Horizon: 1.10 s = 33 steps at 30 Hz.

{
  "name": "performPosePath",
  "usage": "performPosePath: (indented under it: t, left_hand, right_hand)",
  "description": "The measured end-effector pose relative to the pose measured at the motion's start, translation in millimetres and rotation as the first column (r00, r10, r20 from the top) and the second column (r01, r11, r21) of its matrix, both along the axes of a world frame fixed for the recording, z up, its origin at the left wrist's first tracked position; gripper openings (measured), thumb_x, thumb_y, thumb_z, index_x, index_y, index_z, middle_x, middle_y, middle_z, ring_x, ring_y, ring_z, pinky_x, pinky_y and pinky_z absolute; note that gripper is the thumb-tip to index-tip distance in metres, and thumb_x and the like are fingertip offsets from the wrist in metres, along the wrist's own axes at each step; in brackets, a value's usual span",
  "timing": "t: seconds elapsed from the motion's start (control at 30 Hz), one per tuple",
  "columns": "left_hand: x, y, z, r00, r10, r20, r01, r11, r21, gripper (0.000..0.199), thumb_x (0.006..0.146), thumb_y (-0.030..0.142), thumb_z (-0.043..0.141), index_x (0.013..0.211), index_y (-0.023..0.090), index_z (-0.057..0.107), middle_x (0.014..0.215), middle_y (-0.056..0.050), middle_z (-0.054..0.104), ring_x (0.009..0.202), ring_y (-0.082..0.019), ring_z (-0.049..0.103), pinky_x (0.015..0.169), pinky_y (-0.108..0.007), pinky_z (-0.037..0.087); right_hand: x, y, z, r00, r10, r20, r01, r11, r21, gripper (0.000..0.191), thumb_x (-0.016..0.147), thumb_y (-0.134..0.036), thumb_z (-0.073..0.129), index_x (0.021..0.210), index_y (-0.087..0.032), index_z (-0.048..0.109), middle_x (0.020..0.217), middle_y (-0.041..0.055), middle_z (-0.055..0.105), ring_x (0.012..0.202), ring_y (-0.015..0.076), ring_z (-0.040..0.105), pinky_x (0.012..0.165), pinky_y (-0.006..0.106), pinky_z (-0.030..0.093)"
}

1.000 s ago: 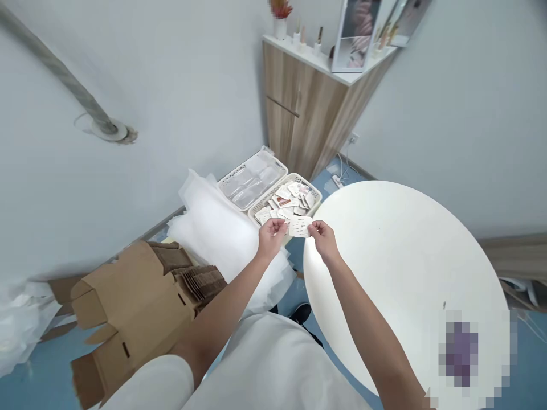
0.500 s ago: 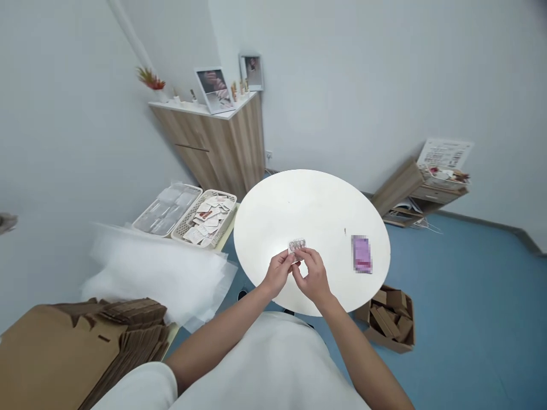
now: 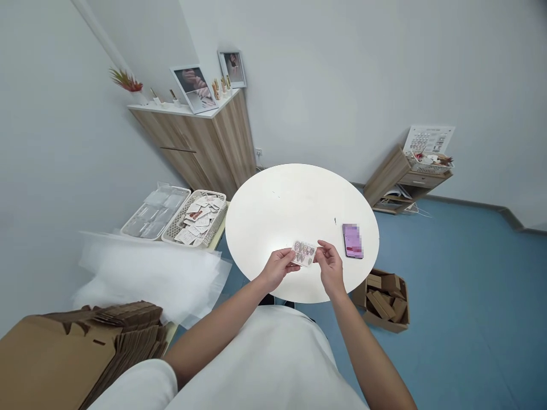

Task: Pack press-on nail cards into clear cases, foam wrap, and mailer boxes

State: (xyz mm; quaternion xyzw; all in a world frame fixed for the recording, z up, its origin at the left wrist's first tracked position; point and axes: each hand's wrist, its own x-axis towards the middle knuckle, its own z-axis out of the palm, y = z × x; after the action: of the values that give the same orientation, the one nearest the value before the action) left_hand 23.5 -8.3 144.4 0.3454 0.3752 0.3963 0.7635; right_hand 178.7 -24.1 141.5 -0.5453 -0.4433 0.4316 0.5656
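Observation:
A small white card of press-on nails (image 3: 305, 253), with two rows of pale, pinkish nail shapes, is held over the near part of the round white table (image 3: 290, 193). My left hand (image 3: 277, 269) grips its left edge, thumb on top and fingers beneath. At the card's right edge is my right hand (image 3: 331, 270), its thumb and fingers closed on that side. A phone (image 3: 352, 241) with a purple, partly blurred screen lies on the table right of my right hand. Beyond it sits a tiny dark item (image 3: 335, 221).
Left of the table are a basket of printed cards (image 3: 176, 221), a basket of clear packets (image 3: 132, 229), white plastic sheets (image 3: 149, 276) and stacked cardboard (image 3: 68, 353). A box of small cartons (image 3: 399, 327) stands on the floor at right. A wooden cabinet (image 3: 205, 145) stands behind.
My right hand has shifted from over the card's face to its right edge, uncovering more nails. The card sits flatter and slightly further right. The view has shifted a little.

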Motion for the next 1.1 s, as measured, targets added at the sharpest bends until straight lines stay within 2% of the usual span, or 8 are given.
performPosePath:
  t: [0.1, 0.2, 0.3, 0.53, 0.67, 0.83, 1.0, 1.1]
  left_hand:
    - [-7, 5, -2.9, 0.999, -0.003, -0.052, 0.005, 1.0, 0.024, 0.036, 0.073, 0.044, 0.059, 0.09, 0.013, 0.065, 0.083, -0.008, 0.065, 0.072, -0.013, 0.059, 0.067, -0.026, 0.046]
    - [-13, 11, -7.2, 0.997, 0.027, -0.068, -0.027, 1.0, 0.009, 0.039, 0.072, 0.045, 0.059, 0.095, 0.014, 0.065, 0.083, -0.007, 0.065, 0.071, -0.013, 0.06, 0.068, -0.027, 0.047]
    - [-19, 17, -12.9, 0.997, 0.033, -0.068, -0.034, 0.999, -0.013, 0.042, 0.072, 0.045, 0.06, 0.1, 0.015, 0.063, 0.088, -0.009, 0.066, 0.076, -0.015, 0.061, 0.071, -0.03, 0.047]
    - [-36, 28, -27.0, 0.992, 0.033, -0.119, -0.038, 0.999, -0.038, 0.035, 0.067, 0.039, 0.065, 0.094, 0.015, 0.065, 0.085, -0.006, 0.064, 0.075, -0.014, 0.059, 0.07, -0.03, 0.049]
    - [-43, 27, -35.6, 0.98, -0.049, -0.195, 0.049, 0.999, -0.003, 0.041, 0.067, 0.034, 0.066, 0.103, 0.016, 0.06, 0.073, -0.001, 0.061, 0.066, -0.01, 0.057, 0.068, -0.029, 0.05]
    - [-41, 21, -40.2, 0.958, -0.169, -0.232, 0.192, 0.978, 0.08, 0.064, 0.073, 0.031, 0.06, 0.131, 0.022, 0.034, 0.072, 0.001, 0.058, 0.065, -0.011, 0.059, 0.07, -0.03, 0.048]
    - [-36, 24, -40.3, 0.924, -0.211, -0.319, 0.273, 0.948, 0.165, 0.058, 0.074, 0.034, 0.058, 0.127, 0.023, 0.04, 0.085, -0.002, 0.056, 0.071, -0.012, 0.06, 0.077, -0.032, 0.046]
    - [-30, 28, -40.2, 0.866, -0.17, -0.469, 0.321, 0.91, 0.262, 0.072, 0.065, 0.033, 0.068, 0.129, 0.027, 0.037, 0.093, -0.003, 0.054, 0.073, -0.012, 0.058, 0.076, -0.031, 0.045]
  right_hand:
    - [-4, -1, -2.1, 0.999, 0.018, -0.029, -0.019, 0.998, -0.052, 0.025, 0.073, -0.037, 0.058, 0.091, -0.02, 0.058, 0.066, -0.0016, 0.053, 0.057, 0.0103, 0.052, 0.058, 0.028, 0.046]
    - [-11, -6, -5.8, 0.995, -0.005, -0.099, -0.006, 0.993, -0.116, 0.022, 0.071, -0.038, 0.06, 0.082, -0.019, 0.058, 0.068, -0.0009, 0.056, 0.057, 0.0106, 0.054, 0.059, 0.029, 0.047]
    - [-19, -11, -10.0, 0.986, -0.058, -0.154, 0.033, 0.986, -0.164, 0.023, 0.069, -0.039, 0.062, 0.081, -0.019, 0.058, 0.071, -0.0001, 0.059, 0.06, 0.0117, 0.056, 0.063, 0.032, 0.05]
    - [-36, -7, -22.9, 0.978, -0.118, -0.172, 0.083, 0.976, -0.199, 0.023, 0.069, -0.037, 0.062, 0.082, -0.019, 0.058, 0.075, 0.0012, 0.059, 0.066, 0.0129, 0.057, 0.066, 0.033, 0.05]
    - [-36, -2, -29.6, 0.979, -0.173, -0.103, 0.147, 0.964, -0.222, 0.027, 0.07, -0.039, 0.059, 0.09, -0.02, 0.058, 0.08, 0.0006, 0.056, 0.066, 0.0109, 0.054, 0.062, 0.029, 0.047]
    - [-28, 1, -33.6, 0.982, -0.189, -0.018, 0.178, 0.947, -0.268, 0.029, 0.073, -0.038, 0.056, 0.096, -0.021, 0.057, 0.079, -0.0006, 0.054, 0.059, 0.0076, 0.048, 0.057, 0.024, 0.042]
    - [-16, 9, -36.7, 0.986, -0.153, 0.064, 0.164, 0.949, -0.268, 0.03, 0.073, -0.041, 0.055, 0.092, -0.018, 0.06, 0.081, 0.003, 0.058, 0.064, 0.0111, 0.051, 0.06, 0.027, 0.042]
    - [-9, 15, -37.2, 0.988, -0.126, 0.083, 0.144, 0.955, -0.26, 0.031, 0.073, -0.041, 0.054, 0.093, -0.018, 0.059, 0.077, 0.0032, 0.059, 0.065, 0.0125, 0.052, 0.06, 0.027, 0.043]
